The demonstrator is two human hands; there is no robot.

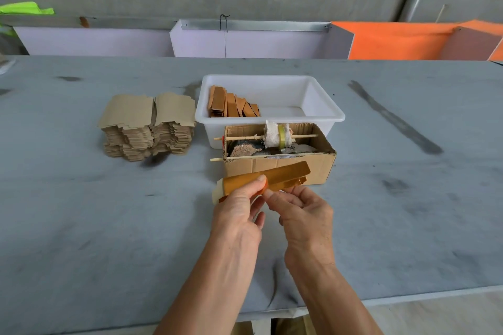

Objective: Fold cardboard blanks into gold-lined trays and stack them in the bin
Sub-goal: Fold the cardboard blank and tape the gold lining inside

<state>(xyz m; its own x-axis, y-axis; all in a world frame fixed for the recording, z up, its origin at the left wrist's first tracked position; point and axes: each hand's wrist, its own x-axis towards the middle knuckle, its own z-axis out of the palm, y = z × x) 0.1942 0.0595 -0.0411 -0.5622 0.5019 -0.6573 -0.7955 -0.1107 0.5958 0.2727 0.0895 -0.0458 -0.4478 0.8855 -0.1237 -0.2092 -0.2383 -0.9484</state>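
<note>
- Well to the left of the white rectangular plastic bin (324, 110), a tall stack of flat brown cardboard blanks (148, 128) sits untouched on the grey table (81, 226).
- Inside the white bin, against its left wall, a short row of finished gold-lined trays (232, 106) leans on edge; the right part of the bin shows bare floor.
- Touching the bin's near wall stands an open brown cardboard box (280, 164) with wooden sticks through it carrying a roll wrapped in white cloth (273, 134).
- Just in front of that box, nearer than the bin, the long gold-lined cardboard piece (283, 175) is held in the air, tilted, its right end higher.
- The left hand (239, 207) grips the piece's left end, thumb on top, fingers curled beneath.
- The right hand (302, 212) sits just under the middle, palm up, fingers curled; its fingertips seem to pinch the lower edge, though the contact is partly hidden.
- To do this fold well, I judge the left hand should hold steady while the right presses each wall sharply along its crease, square at the corners.
</note>
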